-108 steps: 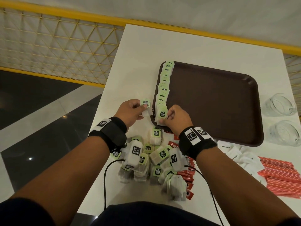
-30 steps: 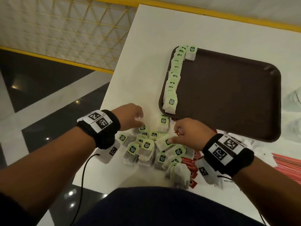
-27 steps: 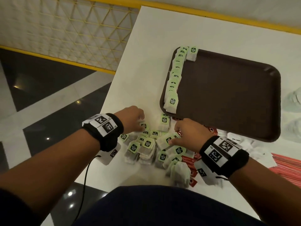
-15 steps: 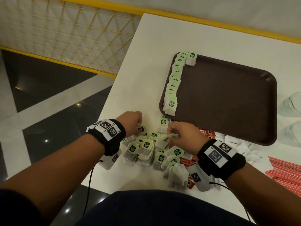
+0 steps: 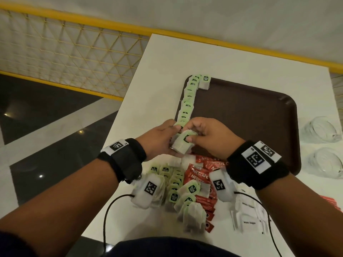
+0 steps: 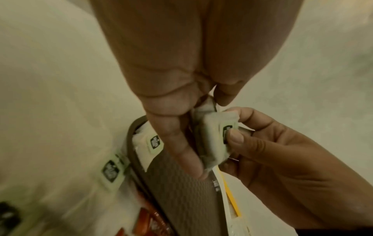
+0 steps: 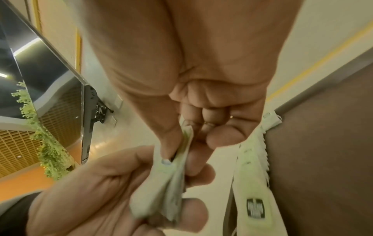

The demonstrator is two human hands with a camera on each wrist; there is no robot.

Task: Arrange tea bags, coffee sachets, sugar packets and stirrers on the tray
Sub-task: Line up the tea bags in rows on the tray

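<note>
A brown tray (image 5: pixel 250 117) lies on the white table, with a row of green-tagged tea bags (image 5: pixel 187 104) along its left edge. Over the tray's near-left corner, both hands hold a small stack of tea bags (image 5: pixel 182 143). My left hand (image 5: pixel 163 138) cups the stack from the left. My right hand (image 5: pixel 196 134) pinches it, thumb on the tag (image 6: pixel 227 131). The right wrist view shows the same stack (image 7: pixel 173 183) between thumb and fingers. Loose tea bags (image 5: pixel 174 191), red coffee sachets (image 5: pixel 200 175), white sugar packets (image 5: pixel 248 217) and red stirrers (image 5: pixel 332 203) lie near me.
Two clear glasses (image 5: pixel 321 130) (image 5: pixel 326 162) lie on the table right of the tray. The table's left edge (image 5: pixel 118 115) drops to a dark floor, with a yellow mesh railing (image 5: pixel 74 49) beyond. Cables trail from my wrist cameras over the near edge.
Both hands left the loose pile and rose toward the tray's near-left corner, now holding a stack of tea bags between them. One more tea bag lies at the tray's far-left corner than 3.6 s ago.
</note>
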